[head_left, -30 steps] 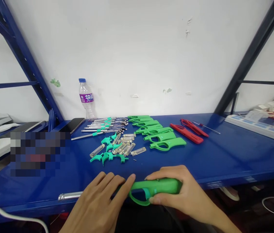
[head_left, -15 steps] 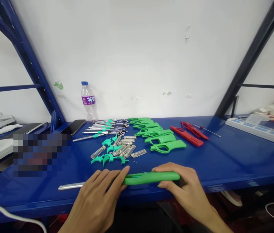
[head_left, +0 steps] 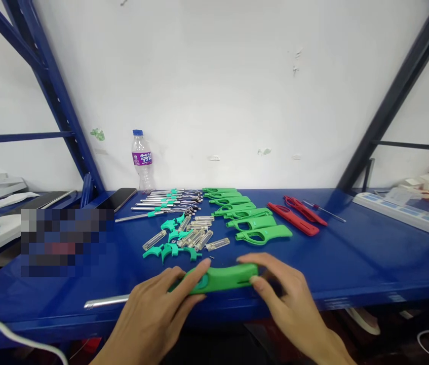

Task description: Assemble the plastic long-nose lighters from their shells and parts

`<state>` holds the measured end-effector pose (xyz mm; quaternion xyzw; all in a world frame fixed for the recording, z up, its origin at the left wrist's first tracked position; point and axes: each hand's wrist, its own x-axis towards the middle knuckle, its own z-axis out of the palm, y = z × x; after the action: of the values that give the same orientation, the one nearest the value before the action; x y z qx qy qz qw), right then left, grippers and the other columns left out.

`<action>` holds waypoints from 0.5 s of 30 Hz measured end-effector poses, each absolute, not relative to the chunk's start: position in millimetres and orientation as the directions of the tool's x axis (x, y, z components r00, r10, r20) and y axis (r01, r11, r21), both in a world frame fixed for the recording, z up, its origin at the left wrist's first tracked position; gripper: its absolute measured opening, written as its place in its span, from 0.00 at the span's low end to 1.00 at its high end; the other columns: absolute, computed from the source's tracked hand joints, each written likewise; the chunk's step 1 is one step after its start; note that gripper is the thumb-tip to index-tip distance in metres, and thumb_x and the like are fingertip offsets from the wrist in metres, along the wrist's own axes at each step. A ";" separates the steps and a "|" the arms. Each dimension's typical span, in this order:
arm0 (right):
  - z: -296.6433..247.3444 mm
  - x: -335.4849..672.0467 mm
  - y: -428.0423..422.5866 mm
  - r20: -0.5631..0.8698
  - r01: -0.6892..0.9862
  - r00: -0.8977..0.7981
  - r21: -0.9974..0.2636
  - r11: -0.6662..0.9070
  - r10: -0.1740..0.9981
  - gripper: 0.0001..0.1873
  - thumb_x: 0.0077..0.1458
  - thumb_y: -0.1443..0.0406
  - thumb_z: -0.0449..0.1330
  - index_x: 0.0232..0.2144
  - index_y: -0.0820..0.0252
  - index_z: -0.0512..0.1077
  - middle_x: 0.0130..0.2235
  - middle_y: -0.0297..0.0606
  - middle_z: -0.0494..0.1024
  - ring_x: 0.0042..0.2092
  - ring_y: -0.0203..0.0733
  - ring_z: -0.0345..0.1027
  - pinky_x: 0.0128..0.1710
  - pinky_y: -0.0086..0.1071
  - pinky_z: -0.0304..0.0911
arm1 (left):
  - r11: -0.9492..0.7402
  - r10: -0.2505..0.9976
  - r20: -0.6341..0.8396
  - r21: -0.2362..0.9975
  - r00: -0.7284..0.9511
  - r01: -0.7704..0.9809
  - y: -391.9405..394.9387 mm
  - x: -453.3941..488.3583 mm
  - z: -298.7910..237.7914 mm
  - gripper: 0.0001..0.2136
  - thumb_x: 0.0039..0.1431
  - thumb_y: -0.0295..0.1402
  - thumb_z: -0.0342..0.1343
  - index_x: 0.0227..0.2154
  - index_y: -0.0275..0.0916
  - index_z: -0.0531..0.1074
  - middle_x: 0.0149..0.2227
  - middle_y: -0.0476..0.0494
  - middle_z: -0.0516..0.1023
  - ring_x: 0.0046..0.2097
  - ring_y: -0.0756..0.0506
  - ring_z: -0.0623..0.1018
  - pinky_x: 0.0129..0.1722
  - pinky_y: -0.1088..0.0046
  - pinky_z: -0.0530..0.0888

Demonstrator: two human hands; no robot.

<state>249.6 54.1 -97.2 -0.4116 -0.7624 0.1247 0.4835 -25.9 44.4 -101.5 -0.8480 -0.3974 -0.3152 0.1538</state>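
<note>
Between my hands, above the front of the blue table, is a green long-necked lighter (head_left: 229,277); its metal tube (head_left: 106,302) points left. My left hand (head_left: 157,304) is wrapped round its front part, hiding where the tube joins the handle. At the right end, my right hand (head_left: 286,294) grips the handle between thumb and fingers. Just beyond lie teal triggers (head_left: 168,250), clear fuel tanks (head_left: 195,237) and several metal tubes with wires (head_left: 161,203). Green handle shells (head_left: 263,234) form a column behind my right hand.
Two red handle shells (head_left: 294,219) and a screwdriver (head_left: 324,211) lie to the right. A plastic bottle (head_left: 143,162) stands by the wall, with a phone (head_left: 117,198) at its left. Power strips (head_left: 407,210) and blue rack posts (head_left: 52,96) flank the table.
The lighter has turned about its length, so its broad side with a slot faces me. Its handle end has shifted left, and my right hand has moved slightly with it.
</note>
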 end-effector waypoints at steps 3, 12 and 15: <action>-94.7 284.4 65.9 0.782 0.676 -0.085 -0.410 0.612 0.618 0.12 0.73 0.59 0.56 0.46 0.51 0.80 0.46 0.38 0.85 0.47 0.47 0.80 0.49 0.36 0.73 | -0.575 0.616 0.665 0.014 0.422 0.818 47.9 -35.6 -102.6 0.20 0.80 0.44 0.44 0.68 0.50 0.66 0.42 0.47 0.81 0.34 0.48 0.83 0.29 0.76 0.76; -62.1 446.2 153.7 0.515 0.989 -0.028 -0.112 0.100 0.857 0.11 0.72 0.61 0.59 0.48 0.58 0.79 0.49 0.44 0.83 0.52 0.52 0.76 0.56 0.47 0.71 | -0.624 0.451 0.719 -0.170 0.529 0.763 60.7 -35.8 -112.6 0.20 0.79 0.44 0.44 0.64 0.48 0.73 0.46 0.47 0.86 0.42 0.44 0.86 0.41 0.72 0.82; -47.5 475.9 198.8 0.394 0.997 0.051 -0.080 -0.021 0.918 0.17 0.70 0.58 0.63 0.56 0.59 0.74 0.57 0.44 0.77 0.52 0.48 0.76 0.52 0.47 0.75 | -0.617 0.429 0.722 -0.205 0.543 0.760 69.2 -41.2 -129.0 0.21 0.79 0.46 0.43 0.67 0.54 0.69 0.47 0.49 0.86 0.41 0.45 0.86 0.41 0.72 0.83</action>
<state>475.9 198.8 -47.5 -0.7049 -0.6790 -0.1167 0.1688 -41.2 69.2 -129.0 -0.8398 -0.3537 -0.3213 0.2576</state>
